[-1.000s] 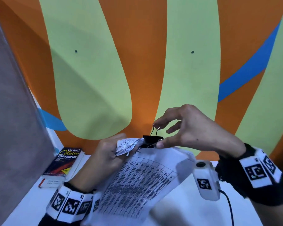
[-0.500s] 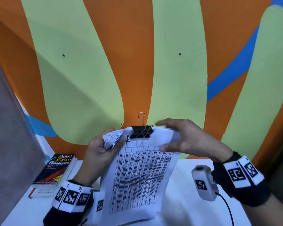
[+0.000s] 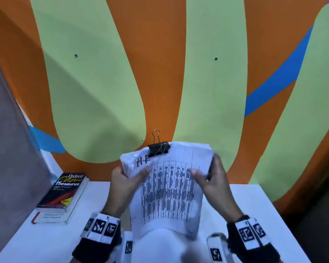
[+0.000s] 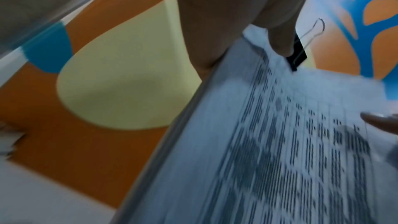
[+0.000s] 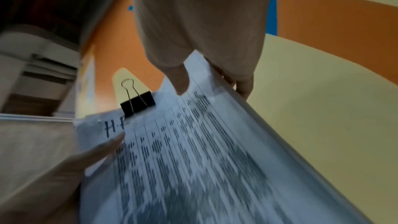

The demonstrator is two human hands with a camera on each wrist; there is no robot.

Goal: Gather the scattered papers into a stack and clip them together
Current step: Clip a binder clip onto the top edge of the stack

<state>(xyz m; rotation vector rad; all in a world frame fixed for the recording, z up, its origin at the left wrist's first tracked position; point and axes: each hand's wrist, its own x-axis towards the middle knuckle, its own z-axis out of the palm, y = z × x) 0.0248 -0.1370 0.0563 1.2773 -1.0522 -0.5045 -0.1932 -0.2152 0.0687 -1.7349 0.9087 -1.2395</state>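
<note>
Both hands hold the paper stack (image 3: 167,188) up above the worktop (image 3: 254,202). The left hand (image 3: 122,186) pinches its left edge; the right hand (image 3: 215,183) pinches its right edge. A black clip (image 3: 158,149) bites the top edge. "H" is handwritten below the clip.

A white table (image 3: 254,202) stands against an orange wall painted with pale green and blue shapes. At its far left lies a short stack of two books: a black Oxford Colour Thesaurus (image 3: 65,190) rests flat on top of a white book with a red spine (image 3: 51,218), their covers facing up, beside a grey panel at the table's left edge
</note>
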